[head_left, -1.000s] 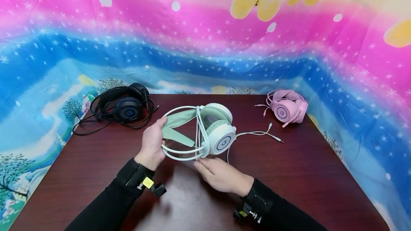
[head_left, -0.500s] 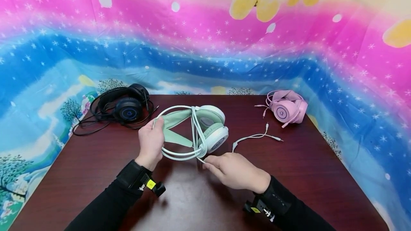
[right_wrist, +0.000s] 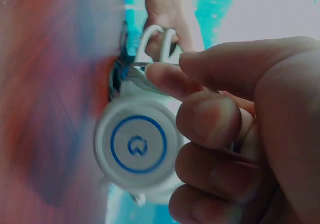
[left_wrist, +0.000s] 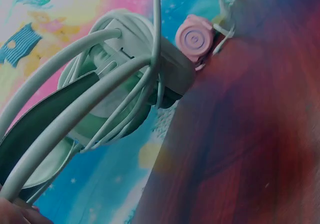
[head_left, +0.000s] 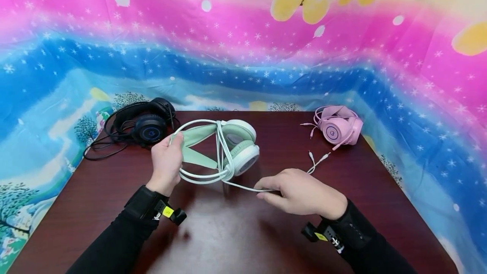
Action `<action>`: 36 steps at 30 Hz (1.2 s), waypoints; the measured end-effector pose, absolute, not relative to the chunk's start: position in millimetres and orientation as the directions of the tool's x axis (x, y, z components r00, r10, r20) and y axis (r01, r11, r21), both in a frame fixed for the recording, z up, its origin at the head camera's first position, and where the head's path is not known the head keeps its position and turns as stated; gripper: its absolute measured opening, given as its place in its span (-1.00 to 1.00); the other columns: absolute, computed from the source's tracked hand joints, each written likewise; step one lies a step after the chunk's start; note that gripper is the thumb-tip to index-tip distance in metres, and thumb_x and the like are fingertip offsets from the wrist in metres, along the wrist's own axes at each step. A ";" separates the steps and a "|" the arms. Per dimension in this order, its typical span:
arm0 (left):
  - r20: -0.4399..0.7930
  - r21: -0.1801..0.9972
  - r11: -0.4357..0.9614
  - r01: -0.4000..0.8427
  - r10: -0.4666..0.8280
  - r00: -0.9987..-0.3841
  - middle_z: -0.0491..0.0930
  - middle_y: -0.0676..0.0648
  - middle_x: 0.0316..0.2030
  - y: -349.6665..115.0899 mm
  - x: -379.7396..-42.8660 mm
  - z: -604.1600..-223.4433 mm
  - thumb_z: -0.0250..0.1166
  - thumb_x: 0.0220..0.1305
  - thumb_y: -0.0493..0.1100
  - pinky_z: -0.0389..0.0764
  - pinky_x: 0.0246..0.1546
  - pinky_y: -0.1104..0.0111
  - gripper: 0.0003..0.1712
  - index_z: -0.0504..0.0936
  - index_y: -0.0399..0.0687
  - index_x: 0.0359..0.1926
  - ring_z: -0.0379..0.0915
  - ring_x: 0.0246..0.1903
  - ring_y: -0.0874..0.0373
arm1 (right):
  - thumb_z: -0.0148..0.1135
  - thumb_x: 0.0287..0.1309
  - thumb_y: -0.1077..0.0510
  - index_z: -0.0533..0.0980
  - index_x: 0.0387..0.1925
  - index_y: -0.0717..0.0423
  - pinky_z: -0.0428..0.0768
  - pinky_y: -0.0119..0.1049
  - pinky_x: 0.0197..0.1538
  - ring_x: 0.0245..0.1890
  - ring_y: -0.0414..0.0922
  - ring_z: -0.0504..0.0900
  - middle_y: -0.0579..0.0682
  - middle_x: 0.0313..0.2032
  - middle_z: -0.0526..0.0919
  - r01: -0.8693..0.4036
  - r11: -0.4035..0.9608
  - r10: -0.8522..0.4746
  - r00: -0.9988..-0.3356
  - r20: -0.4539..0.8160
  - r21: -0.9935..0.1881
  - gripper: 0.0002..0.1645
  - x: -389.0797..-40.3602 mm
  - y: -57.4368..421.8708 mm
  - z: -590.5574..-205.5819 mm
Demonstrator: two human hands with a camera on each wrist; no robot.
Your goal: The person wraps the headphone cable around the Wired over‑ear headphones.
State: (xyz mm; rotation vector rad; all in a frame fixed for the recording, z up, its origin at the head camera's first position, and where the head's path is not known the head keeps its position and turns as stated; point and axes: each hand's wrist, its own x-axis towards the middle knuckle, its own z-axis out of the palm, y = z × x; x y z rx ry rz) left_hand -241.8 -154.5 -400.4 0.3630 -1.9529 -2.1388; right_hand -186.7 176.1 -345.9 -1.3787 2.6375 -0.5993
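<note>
My left hand [head_left: 166, 160] grips a white and green headset [head_left: 243, 157] by the top of its headband, and the ear cups point to the right. White cable [head_left: 224, 149] is wound in several turns round the headset between headband and cups. From those turns one strand runs taut to my right hand [head_left: 304, 191], which pinches it between thumb and fingers. Beyond that hand the cable's split plugs [head_left: 317, 160] stick out. In the right wrist view a cup with a blue ring [right_wrist: 137, 144] shows behind the curled fingers.
A black headset [head_left: 150, 128] with loose cable lies at the back left of the dark wooden table [head_left: 228, 231]. At the back right sits a pink headset [head_left: 338, 128], its cable wrapped round it. A patterned cloth [head_left: 236, 54] hangs behind the table.
My right hand has moved right, away from the headset, drawing out a length of white cable. My left hand has shifted slightly left with the headset, and the plugs have drawn in toward my right hand.
</note>
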 end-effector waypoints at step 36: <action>-0.204 0.973 0.146 -0.180 0.169 -0.964 0.64 0.10 -0.59 -146.5 -233.1 -414.5 0.10 0.74 0.05 0.37 -0.63 0.45 -0.50 0.70 -0.24 0.28 0.50 -0.65 0.27 | 0.45 0.47 0.01 0.77 -0.09 -0.32 0.66 -0.34 -0.06 -0.17 -0.41 0.66 -0.37 -0.15 0.79 -0.781 0.525 -0.685 -0.623 0.378 -0.337 -0.91 -252.0 201.3 -340.9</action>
